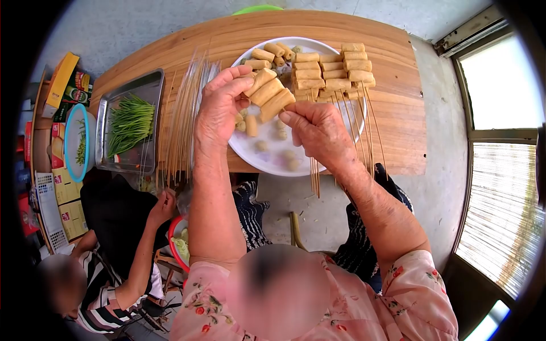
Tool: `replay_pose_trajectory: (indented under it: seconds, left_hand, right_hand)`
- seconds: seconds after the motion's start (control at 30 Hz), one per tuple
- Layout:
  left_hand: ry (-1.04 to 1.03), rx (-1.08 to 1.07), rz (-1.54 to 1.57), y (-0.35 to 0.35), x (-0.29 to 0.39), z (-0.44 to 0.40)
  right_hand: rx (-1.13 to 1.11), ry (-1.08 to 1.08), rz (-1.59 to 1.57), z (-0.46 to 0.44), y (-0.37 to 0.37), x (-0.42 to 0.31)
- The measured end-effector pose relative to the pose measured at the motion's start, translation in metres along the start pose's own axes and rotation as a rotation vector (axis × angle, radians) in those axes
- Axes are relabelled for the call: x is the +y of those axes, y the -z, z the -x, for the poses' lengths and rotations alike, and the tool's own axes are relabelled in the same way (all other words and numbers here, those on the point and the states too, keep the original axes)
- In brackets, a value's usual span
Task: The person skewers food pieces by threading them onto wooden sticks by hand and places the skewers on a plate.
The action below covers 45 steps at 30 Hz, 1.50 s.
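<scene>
Over the big white plate [242, 149], a short row of tan tofu skin rolls [265, 91] is held up between my hands. My left hand [219, 108] has its thumb and fingers closed around the upper-left end of the row. At the lower-right end, my right hand [318, 128] pinches a bamboo skewer, mostly hidden by the fingers, against the last roll. Loose rolls [263, 55] and small pale balls [290, 159] lie on the plate. Finished-looking skewers of stacked rolls [357, 65] rest along its right side, their sticks pointing towards me.
Bare skewers [185, 113] lie on the wooden table [398, 125] left of the plate. A metal tray [102, 133] holds green stalks [132, 122]. Another person's hand [164, 206] is below the tray, near a red-rimmed basin [173, 241]. A blue-rimmed bowl [68, 142] stands far left.
</scene>
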<state>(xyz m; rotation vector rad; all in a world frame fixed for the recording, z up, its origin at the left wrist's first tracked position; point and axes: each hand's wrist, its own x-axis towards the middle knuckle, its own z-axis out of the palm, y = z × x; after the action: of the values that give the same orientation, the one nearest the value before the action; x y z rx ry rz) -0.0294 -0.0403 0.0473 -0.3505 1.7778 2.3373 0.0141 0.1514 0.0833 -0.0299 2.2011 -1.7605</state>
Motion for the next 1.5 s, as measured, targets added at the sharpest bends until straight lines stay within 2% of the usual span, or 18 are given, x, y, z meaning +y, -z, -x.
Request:
replay_pose_trajectory:
  seconds: [0.1,0.2,0.3,0.57,0.67,0.77,0.87,0.97,1.07,1.17,1.27,1.37,1.47,1.5]
  left_hand:
    - [-0.011,0.052,0.007,0.003,0.001,0.0]
    - [-0.02,0.077,0.019,0.003,0.005,0.002]
    - [-0.037,0.061,-0.035,0.001,0.004,0.002]
    - [-0.009,-0.077,-0.125,-0.001,0.001,0.001]
    - [-0.044,-0.035,-0.096,-0.009,0.0,0.005]
    - [0.023,0.027,-0.105,-0.013,0.001,0.009]
    - [0.019,0.098,-0.671,-0.012,-0.023,-0.002]
    - [-0.125,0.048,-1.415,-0.024,-0.048,0.002]
    - [-0.229,0.054,-1.587,-0.019,-0.069,0.001]
    - [-0.394,0.024,-1.632,-0.008,-0.087,-0.007]
    - [-0.476,0.047,-1.654,-0.005,-0.096,-0.012]
    - [-0.263,0.164,-1.547,-0.022,-0.075,-0.006]
    - [-0.144,0.193,-0.977,-0.015,-0.045,-0.01]
    - [-0.105,0.145,-0.546,-0.011,-0.038,-0.009]
  right_hand:
    - [-0.056,-0.02,0.062,0.001,0.003,0.0]
    - [-0.039,0.171,0.181,0.003,0.002,0.012]
    - [-0.015,0.209,0.145,0.002,0.0,0.019]
    - [0.009,0.189,0.134,-0.002,0.001,0.022]
    - [0.02,0.17,0.136,-0.005,0.002,0.02]
    - [0.092,0.188,0.116,-0.011,0.006,0.02]
    - [0.115,0.125,0.106,-0.012,0.014,0.013]
    - [0.124,0.173,0.086,-0.014,0.014,0.016]
    - [0.121,0.19,0.093,-0.011,0.014,0.015]
    - [0.132,0.202,0.107,-0.011,0.015,0.014]
    - [0.13,0.175,0.12,-0.011,0.014,0.014]
    - [0.106,0.195,0.061,-0.011,0.011,0.018]
    - [0.089,0.174,0.094,-0.011,0.013,0.016]
    - [0.083,0.167,0.105,-0.01,0.014,0.015]
